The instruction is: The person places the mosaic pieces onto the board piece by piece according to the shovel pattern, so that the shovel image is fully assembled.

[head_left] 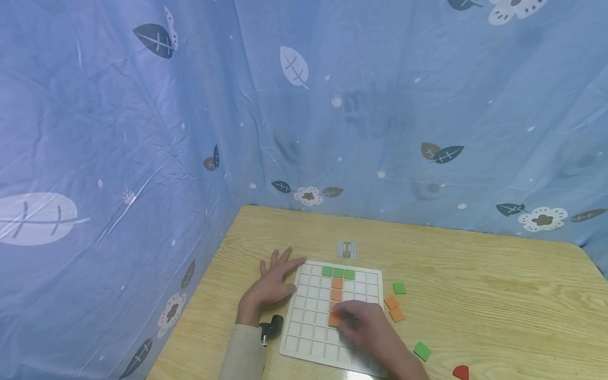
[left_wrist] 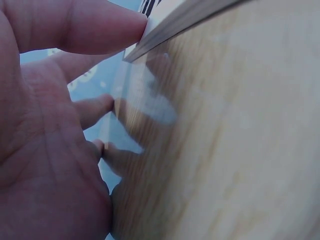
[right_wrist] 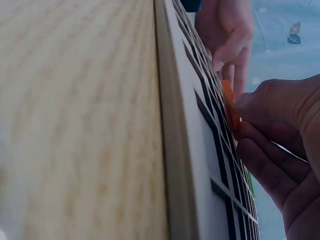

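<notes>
A white grid board (head_left: pixel 307 333) lies on the table. Three green tiles (head_left: pixel 338 272) fill a row near its far edge, with a column of orange tiles (head_left: pixel 336 284) running down from the middle one. My right hand (head_left: pixel 372 332) is over the board and pinches an orange tile (right_wrist: pixel 231 106) at the near end of that column; the right wrist view shows it tilted between thumb and fingers. At the board's left edge, my left hand (head_left: pixel 271 287) rests with spread fingers, its thumb and index finger touching the edge.
Loose green tiles (head_left: pixel 399 288) and two orange tiles (head_left: pixel 396 314) lie right of the board, with a red piece (head_left: pixel 461 372) nearer the front. A small pattern card (head_left: pixel 347 249) lies beyond the far edge. Blue patterned curtain (head_left: pixel 380 105) hangs behind the table (head_left: pixel 499 295).
</notes>
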`<state>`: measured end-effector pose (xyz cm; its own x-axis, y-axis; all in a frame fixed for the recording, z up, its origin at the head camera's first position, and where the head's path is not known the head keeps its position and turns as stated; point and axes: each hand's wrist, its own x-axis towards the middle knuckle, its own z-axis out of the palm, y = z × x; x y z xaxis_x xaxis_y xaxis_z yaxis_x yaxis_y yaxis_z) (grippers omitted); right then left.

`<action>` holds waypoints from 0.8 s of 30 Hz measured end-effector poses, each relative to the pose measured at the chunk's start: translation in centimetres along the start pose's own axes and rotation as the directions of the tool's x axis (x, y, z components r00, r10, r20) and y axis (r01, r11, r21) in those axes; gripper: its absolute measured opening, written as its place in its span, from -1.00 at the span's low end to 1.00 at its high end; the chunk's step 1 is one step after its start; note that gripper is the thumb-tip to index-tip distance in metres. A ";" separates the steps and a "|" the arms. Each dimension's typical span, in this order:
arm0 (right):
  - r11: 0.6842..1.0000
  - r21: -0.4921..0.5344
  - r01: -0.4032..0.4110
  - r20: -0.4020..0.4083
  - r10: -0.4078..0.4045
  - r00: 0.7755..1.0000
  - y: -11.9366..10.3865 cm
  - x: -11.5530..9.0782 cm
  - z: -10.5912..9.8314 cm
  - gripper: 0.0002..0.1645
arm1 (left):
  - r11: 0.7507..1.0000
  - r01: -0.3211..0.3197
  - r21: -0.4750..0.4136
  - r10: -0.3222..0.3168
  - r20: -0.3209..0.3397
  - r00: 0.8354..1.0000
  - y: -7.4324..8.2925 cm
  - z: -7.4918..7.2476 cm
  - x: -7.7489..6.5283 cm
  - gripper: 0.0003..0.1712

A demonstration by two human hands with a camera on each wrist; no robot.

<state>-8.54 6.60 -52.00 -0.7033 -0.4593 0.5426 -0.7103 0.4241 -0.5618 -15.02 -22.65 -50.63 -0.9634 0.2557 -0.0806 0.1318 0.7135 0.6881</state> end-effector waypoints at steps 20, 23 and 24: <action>1.000 -0.008 0.003 -0.011 -0.003 1.000 -0.3 -0.4 0.3 -0.53 | 1.000 0.000 -0.007 0.000 -0.002 1.000 0.2 -0.1 -0.1 -0.03; 1.000 0.006 -0.002 -0.001 0.002 1.000 -0.4 -0.3 0.2 -0.53 | 1.000 0.004 -0.001 -0.004 -0.002 1.000 0.2 0.0 -0.1 -0.04; 1.000 0.006 -0.005 0.002 0.005 1.000 -0.5 -0.3 0.2 -0.54 | 1.000 0.006 0.001 -0.006 -0.001 1.000 0.2 0.0 -0.1 -0.04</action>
<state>-7.99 6.43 -52.00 -0.7066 -0.4590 0.5386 -0.7068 0.4215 -0.5681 -14.87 -22.54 -50.44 -0.9644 0.2507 -0.0836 0.1265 0.7155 0.6871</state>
